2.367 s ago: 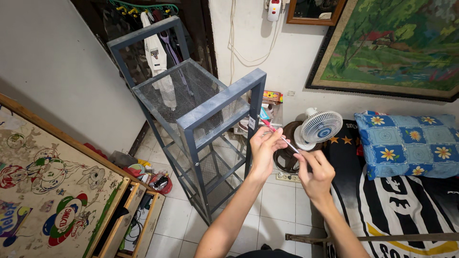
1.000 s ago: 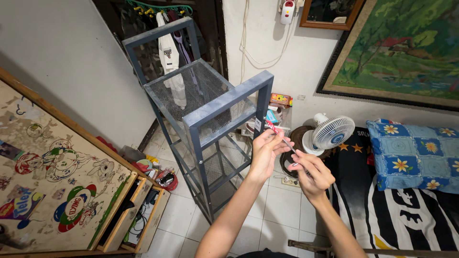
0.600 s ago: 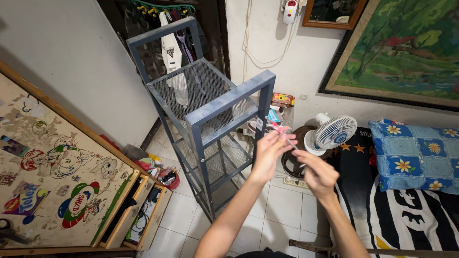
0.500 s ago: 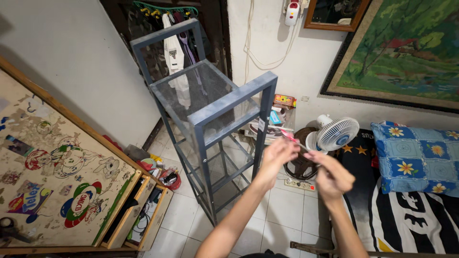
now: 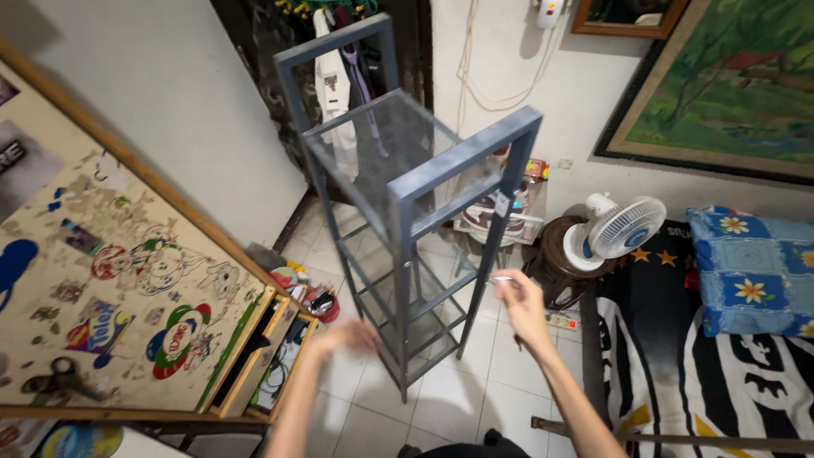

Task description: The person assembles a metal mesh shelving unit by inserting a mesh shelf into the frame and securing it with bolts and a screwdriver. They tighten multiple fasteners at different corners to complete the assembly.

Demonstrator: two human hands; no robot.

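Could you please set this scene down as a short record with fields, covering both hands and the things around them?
left hand: left hand, blurred, low beside the shelf frame, seemingly empty
right hand: right hand, raised, pinching a small pale object too small to identify
nearest thing: grey metal shelf frame with mesh shelves, standing on the tiled floor
left side: sticker-covered wooden board
right side: small white fan on a dark round stool; blue flowered pillow
wall: framed landscape painting
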